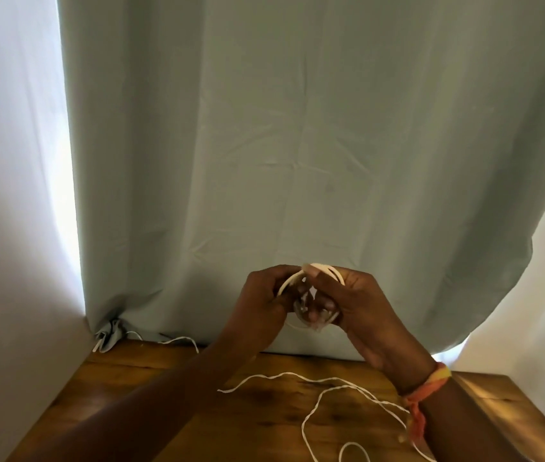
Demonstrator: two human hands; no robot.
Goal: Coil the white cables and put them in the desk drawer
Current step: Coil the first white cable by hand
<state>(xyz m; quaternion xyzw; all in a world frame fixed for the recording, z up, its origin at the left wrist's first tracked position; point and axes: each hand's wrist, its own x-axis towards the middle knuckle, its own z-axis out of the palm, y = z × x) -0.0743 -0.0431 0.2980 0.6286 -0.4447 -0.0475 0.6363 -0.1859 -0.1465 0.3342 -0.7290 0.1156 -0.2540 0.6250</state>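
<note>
Both hands are raised above the wooden desk [151, 388], holding a small coil of white cable [326, 271] between them. My left hand [264, 301] pinches the coil's left side; my right hand [361, 311] grips its right side, fingers curled through the loops. Part of the coil is hidden by my fingers. A second white cable [317, 391] lies loose and uncoiled on the desk below my right wrist, looping toward the near edge. The drawer is out of sight.
A pale green curtain [297, 145] hangs right behind the desk, its hem bunched at the back left corner. Another thin white cord [181, 340] trails along the desk's back edge. White walls stand on both sides. An orange band circles my right wrist [421, 388].
</note>
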